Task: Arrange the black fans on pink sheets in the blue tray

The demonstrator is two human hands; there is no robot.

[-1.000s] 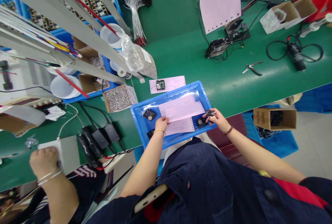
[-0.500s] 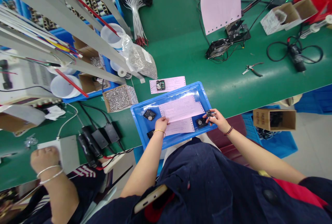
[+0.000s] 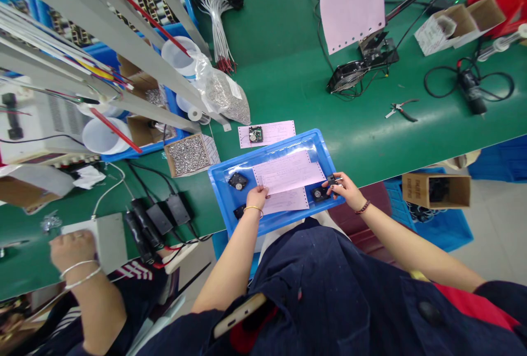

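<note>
A shallow blue tray (image 3: 244, 163) lies across the bench edge, close to my body. My left hand (image 3: 257, 198) pinches the lower left corner of a pink printed sheet (image 3: 284, 173) in it. Under that is a second pink sheet (image 3: 290, 202). At the tray's right end my right hand (image 3: 346, 187) has its fingers closed on a small black part (image 3: 331, 179), whose kind I cannot make out. Just below those fingers lies a black square module (image 3: 318, 194). Another black module (image 3: 237, 181) is on the left, and a dark piece (image 3: 239, 212) is partly hidden by my left wrist.
Beyond the tray, a circuit module (image 3: 256, 134) rests on a pink slip (image 3: 278, 132). A box of small metal parts (image 3: 188, 155) and a filled plastic bag (image 3: 228, 98) stand left. Cutters (image 3: 402, 109) and a fan (image 3: 348, 77) lie right. A co-worker's hand (image 3: 74, 249) is at lower left.
Both hands keep their places on the sheet and the black part. The whole view has shifted very slightly; otherwise nothing visibly differs.
</note>
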